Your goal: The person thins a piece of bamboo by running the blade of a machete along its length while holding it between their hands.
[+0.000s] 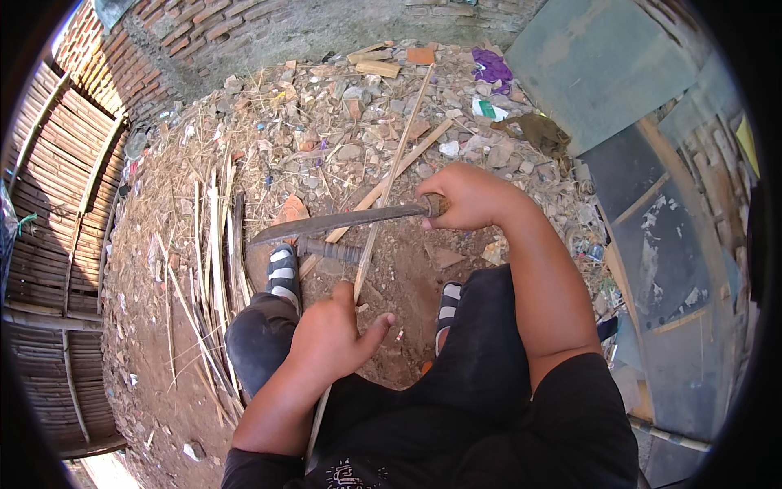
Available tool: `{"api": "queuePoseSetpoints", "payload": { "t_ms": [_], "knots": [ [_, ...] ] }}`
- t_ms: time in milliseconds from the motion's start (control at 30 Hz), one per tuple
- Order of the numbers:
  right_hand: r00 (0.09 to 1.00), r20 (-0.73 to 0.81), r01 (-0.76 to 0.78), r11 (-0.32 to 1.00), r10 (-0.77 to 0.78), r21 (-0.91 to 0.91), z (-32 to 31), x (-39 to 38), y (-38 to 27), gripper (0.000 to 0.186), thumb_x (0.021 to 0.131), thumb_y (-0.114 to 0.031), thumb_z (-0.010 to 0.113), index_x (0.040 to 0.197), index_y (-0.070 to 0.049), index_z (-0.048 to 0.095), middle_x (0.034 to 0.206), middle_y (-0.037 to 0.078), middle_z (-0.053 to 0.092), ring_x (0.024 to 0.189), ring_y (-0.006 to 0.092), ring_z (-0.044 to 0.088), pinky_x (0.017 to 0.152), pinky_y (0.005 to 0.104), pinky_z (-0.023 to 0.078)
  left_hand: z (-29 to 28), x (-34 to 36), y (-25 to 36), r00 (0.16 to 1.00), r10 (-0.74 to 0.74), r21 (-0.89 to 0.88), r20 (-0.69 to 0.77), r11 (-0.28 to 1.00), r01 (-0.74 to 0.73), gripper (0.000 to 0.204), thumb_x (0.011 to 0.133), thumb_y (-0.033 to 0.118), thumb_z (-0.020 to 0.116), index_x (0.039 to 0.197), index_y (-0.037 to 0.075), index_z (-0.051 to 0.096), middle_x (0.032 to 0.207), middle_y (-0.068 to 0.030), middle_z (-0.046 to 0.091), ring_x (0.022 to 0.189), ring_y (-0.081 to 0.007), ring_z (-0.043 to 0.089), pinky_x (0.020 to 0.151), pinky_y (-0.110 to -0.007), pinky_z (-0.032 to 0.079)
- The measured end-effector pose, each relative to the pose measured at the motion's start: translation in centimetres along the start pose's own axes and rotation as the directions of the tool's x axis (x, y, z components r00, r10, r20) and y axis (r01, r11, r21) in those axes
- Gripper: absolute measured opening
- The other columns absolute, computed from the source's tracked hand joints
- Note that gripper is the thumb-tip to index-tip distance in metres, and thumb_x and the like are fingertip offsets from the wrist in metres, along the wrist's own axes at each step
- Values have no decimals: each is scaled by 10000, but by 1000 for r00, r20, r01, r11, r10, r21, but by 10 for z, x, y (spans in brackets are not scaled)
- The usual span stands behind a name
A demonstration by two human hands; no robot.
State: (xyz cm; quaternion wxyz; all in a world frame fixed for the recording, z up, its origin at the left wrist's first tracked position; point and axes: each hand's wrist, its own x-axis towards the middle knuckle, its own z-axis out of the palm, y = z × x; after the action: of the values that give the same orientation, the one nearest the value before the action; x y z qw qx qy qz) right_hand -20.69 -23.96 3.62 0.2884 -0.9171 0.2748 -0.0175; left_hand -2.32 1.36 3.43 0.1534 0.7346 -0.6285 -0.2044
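Note:
My right hand (466,196) is closed around the wooden handle of a machete (342,222). Its long, dark blade points left, crossing a pale bamboo strip (397,159) in front of my knees. That strip slants from the rubble down under my left hand (326,334) and on toward my lap. The left fingers are curled over the strip, partly hidden, while the thumb sticks out to the right. Just below the blade lies a dark, ridged, cylindrical piece (330,248). Another flat wooden strip (415,155) lies slanted on the ground behind.
Several split bamboo strips (216,261) lie in a bundle to my left. Broken brick and stone rubble (350,122) spreads ahead, up to a brick wall (285,28). Grey panels (603,65) lean at the right, and a bamboo-slat wall (53,187) stands at the left.

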Motion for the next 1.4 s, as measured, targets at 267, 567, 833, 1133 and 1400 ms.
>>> {"api": "queuePoseSetpoints", "payload": {
  "t_ms": [267, 567, 833, 1133, 1400],
  "knots": [
    [977, -56, -200, 978, 204, 66, -3, 8, 19, 520, 797, -324, 815, 1217, -47, 685, 1089, 217, 708, 1037, 379, 678, 892, 440, 526, 3, 3, -2, 1000, -13, 47, 5, 999, 13, 529, 849, 424, 780, 943, -41, 545, 566, -175, 583, 584, -405, 648, 562, -465, 511],
    [923, -144, -315, 916, 356, 248, -5, 8, 42, 492, 805, -375, 808, 1147, -42, 689, 996, 194, 703, 956, 343, 674, 818, 439, 512, -5, 5, 5, 993, -44, -57, 113, 997, 50, 540, 863, 414, 759, 976, -63, 532, 651, -234, 636, 697, -448, 675, 639, -510, 535],
    [989, 127, 78, 996, -81, 34, 14, 6, -12, 447, 783, -374, 823, 1052, -43, 690, 952, 167, 691, 918, 322, 667, 817, 418, 507, -8, 7, 3, 994, -37, -129, 98, 990, 50, 511, 851, 395, 782, 963, -42, 543, 608, -196, 614, 647, -404, 677, 606, -464, 525],
    [898, -148, -370, 892, 415, 262, 2, 14, 43, 656, 798, -374, 816, 1323, -31, 621, 1188, 229, 691, 1119, 333, 665, 962, 424, 503, 1, 7, -3, 998, -19, -109, 64, 994, 26, 504, 827, 387, 818, 953, -30, 564, 574, -122, 578, 538, -314, 629, 546, -399, 491],
    [968, 152, 182, 975, -201, 128, 19, 13, 10, 542, 799, -387, 830, 1177, -38, 657, 949, 152, 701, 886, 262, 661, 768, 414, 487, -4, 5, -1, 995, -37, -200, 98, 978, 56, 501, 833, 366, 821, 988, -35, 565, 591, -100, 568, 529, -252, 602, 533, -369, 471]
  ]
}}
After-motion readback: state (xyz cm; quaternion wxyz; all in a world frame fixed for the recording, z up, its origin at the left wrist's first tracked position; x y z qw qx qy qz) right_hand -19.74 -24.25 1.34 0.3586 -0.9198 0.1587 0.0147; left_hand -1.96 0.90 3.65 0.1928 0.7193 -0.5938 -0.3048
